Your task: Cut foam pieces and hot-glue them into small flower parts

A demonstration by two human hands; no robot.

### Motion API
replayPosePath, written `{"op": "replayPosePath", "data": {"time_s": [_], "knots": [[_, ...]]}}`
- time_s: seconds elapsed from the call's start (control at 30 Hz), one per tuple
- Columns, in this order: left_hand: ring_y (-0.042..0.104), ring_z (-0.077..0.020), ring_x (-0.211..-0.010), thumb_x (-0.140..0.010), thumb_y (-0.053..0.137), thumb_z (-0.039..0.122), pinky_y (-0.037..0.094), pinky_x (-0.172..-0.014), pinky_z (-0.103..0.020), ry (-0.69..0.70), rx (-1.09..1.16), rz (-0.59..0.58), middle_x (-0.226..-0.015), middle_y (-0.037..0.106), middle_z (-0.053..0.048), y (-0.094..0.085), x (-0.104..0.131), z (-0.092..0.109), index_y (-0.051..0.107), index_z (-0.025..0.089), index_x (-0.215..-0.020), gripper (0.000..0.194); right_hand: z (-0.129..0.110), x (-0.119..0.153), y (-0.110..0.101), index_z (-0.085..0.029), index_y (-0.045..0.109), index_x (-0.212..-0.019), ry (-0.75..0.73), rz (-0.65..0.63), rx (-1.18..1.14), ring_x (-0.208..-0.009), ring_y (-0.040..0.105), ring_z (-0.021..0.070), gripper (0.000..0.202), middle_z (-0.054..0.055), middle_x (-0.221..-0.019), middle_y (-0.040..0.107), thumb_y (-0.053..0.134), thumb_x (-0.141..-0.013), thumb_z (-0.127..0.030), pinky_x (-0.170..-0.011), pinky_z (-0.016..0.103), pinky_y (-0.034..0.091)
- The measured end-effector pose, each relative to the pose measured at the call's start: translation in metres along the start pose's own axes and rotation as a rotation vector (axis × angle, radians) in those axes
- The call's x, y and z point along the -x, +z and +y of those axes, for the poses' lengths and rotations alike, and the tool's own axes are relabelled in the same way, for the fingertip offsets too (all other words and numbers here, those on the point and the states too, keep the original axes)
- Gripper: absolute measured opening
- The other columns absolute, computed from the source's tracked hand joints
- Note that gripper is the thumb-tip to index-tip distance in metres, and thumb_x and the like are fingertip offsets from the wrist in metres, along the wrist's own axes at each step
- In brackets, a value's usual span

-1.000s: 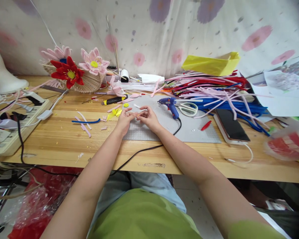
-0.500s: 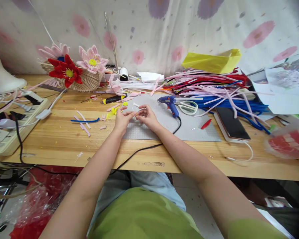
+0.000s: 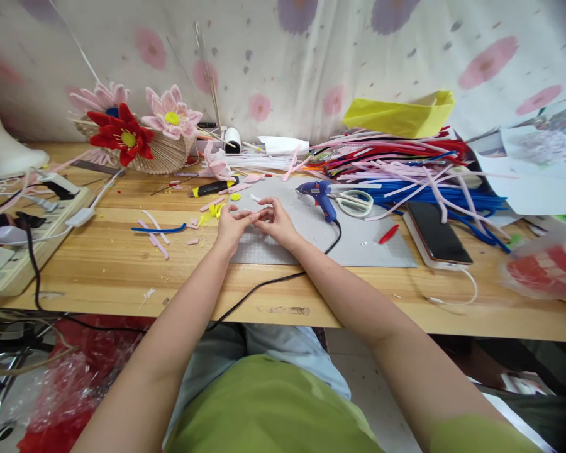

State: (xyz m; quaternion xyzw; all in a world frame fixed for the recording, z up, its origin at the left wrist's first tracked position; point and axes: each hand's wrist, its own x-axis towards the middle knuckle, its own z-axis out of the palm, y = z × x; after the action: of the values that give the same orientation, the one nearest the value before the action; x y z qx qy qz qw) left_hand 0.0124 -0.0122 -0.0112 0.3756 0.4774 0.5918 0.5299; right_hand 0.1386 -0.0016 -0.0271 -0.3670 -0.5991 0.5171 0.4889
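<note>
On the mat [image 3: 358, 248], glue gun [image 3: 322, 196] and scissors [image 3: 355, 203]; phone [image 3: 439, 233] right of it, cutter [image 3: 214, 187] left, flowers [image 3: 127, 139] behind-left!

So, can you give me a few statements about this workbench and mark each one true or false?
1. The glue gun lies on the grey mat. True.
2. The scissors lie to the left of the glue gun. False: they lie just to its right.
3. The fingers of the left hand and the right hand come together over the grey mat. True, though anything between them is too small to make out.
4. The red flower has a blue centre. False: its centre is yellow.
5. The phone lies with its screen down. False: its dark screen faces up.
</note>
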Motion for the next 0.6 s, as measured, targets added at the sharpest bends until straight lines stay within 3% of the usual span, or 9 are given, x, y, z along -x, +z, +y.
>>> {"op": "replayPosePath", "data": {"time_s": [0.4,0.6], "knots": [[0.061,-0.0111,-0.063,-0.04,0.084,0.023,0.046,-0.074,-0.03,-0.002,-0.006,-0.018,-0.067,0.062,0.007,0.001,-0.0013,-0.001,0.033,0.022,-0.083,0.066,0.0027,-0.0024,-0.0002,-0.023,0.039,-0.096,0.014,0.042,0.025,-0.056,0.052,0.0093,0.047,-0.008,-0.066,0.056,0.068,-0.06,-0.036,-0.046,0.021,0.043],[0.064,-0.0126,-0.069,-0.052,0.078,0.028,0.045,-0.081,-0.032,-0.007,0.006,0.009,-0.07,0.066,0.002,-0.0005,-0.0012,0.0011,0.037,0.021,-0.086,0.053,0.0017,-0.0025,-0.0032,-0.023,0.04,-0.096,0.04,0.051,-0.027,-0.052,0.048,0.0081,0.047,-0.01,-0.06,0.054,0.068,-0.058,-0.029,-0.046,0.02,0.041]]}}
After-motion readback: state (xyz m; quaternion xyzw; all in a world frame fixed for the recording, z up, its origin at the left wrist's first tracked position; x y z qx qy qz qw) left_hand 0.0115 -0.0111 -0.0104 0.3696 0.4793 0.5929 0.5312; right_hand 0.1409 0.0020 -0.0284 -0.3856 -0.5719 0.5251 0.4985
